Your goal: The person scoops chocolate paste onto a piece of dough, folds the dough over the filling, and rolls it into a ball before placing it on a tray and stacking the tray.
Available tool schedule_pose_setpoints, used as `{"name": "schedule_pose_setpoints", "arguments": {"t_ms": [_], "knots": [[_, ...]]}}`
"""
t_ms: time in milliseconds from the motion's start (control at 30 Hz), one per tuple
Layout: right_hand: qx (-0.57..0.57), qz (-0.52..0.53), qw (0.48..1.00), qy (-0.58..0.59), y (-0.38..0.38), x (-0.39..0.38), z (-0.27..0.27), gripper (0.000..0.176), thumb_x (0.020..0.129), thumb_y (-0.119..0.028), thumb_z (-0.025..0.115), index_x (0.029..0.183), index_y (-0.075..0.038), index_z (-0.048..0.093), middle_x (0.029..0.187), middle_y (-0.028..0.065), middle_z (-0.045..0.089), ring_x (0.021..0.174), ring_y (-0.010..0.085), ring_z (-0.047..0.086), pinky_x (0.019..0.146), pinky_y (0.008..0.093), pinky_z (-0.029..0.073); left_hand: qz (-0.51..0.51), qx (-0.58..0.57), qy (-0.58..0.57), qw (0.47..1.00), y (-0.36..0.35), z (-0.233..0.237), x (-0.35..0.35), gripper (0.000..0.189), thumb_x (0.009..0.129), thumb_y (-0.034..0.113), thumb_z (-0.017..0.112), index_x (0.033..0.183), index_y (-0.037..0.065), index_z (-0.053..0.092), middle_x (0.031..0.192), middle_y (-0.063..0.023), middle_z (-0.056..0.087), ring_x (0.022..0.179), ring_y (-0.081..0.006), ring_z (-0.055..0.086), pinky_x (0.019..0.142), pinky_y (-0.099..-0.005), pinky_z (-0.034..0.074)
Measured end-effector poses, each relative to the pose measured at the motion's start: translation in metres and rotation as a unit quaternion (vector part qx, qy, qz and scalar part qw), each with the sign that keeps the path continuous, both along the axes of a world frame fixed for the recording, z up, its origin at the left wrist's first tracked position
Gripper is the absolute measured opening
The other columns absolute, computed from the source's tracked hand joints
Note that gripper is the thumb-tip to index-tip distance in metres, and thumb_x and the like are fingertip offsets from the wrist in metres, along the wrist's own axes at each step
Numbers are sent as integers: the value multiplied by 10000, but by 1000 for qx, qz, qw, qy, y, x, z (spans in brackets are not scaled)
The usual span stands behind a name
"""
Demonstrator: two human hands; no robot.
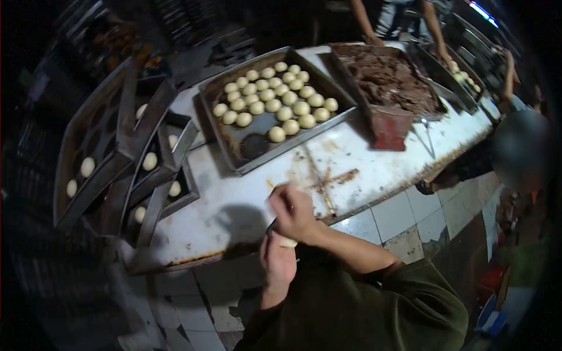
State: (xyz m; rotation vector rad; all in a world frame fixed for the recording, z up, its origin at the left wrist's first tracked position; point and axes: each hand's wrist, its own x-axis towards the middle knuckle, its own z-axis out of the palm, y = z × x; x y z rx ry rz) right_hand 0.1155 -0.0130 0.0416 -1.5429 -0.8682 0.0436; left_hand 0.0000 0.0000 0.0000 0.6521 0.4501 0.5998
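Note:
In front of me, near the table's front edge, my left hand [277,266] cups a small pale piece of dough [287,241]. My right hand [295,213] is over it with fingers curled; whatever they hold is hidden. A dark patch shows between the hands, too small to name. Beyond them a metal tray [263,158] carries many round dough balls [273,105] in loose rows. To its right a red-sided tray [389,126] is heaped with brown, chocolate-like paste [389,82].
At left, several dark metal trays [126,140] are stacked crosswise, with a few dough balls [88,167] inside. A metal tool [427,137] lies by the paste. Across the table, a person's hand [448,61] reaches into another tray [468,96]. More people are at the right.

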Motion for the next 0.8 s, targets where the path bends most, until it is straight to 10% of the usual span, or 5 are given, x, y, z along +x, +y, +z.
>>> {"name": "schedule_pose_setpoints", "arguments": {"t_ms": [300, 500, 600, 767, 800], "knots": [[33, -245, 969, 31, -108, 124, -26, 136, 901, -120, 494, 834, -2, 497, 637, 61, 487, 588, 128, 471, 549, 258, 395, -180, -176, -53, 966, -77, 19, 57, 368, 924, 215, 393, 1202, -23, 426, 1252, -190, 461, 1172, -276, 447, 1010, -424, 340], [-264, -629, 675, -282, -256, 320, -90, 411, 752, -77, 564, 1133, 7, 434, 975, 183, 507, 844, 325, 517, 728, 389, 425, -229, -106, -9, 968, -97, 1, 117, 368, 852, 25, 497, 1212, -9, 428, 1214, -167, 495, 1096, -266, 513, 862, -377, 479], [-212, -466, 855, -85, -273, 349, -89, 438, 696, -11, 566, 1113, -18, 430, 983, 208, 510, 888, 382, 515, 755, 411, 419, -247, -57, 40, 966, -116, -7, 169, 395, 828, -26, 520, 1210, 3, 425, 1112, -108, 539, 1050, -222, 537, 835, -328, 481], [-90, -236, 966, 53, -242, 271, -47, 282, 786, 18, 440, 1047, -42, 525, 798, 146, 534, 718, 291, 563, 624, 354, 454, -204, 36, 140, 968, -144, -21, 259, 367, 821, -36, 531, 1175, 2, 447, 1061, -56, 545, 964, -159, 543, 869, -295, 433], [-89, -205, 964, -141, -232, 270, -61, 295, 789, 17, 413, 1055, -46, 523, 777, 129, 530, 719, 312, 566, 604, 377, 451, -253, 123, 118, 952, -153, -21, 271, 377, 814, -56, 516, 1179, -2, 438, 1062, -63, 545, 953, -157, 544, 871, -290, 429]]}}
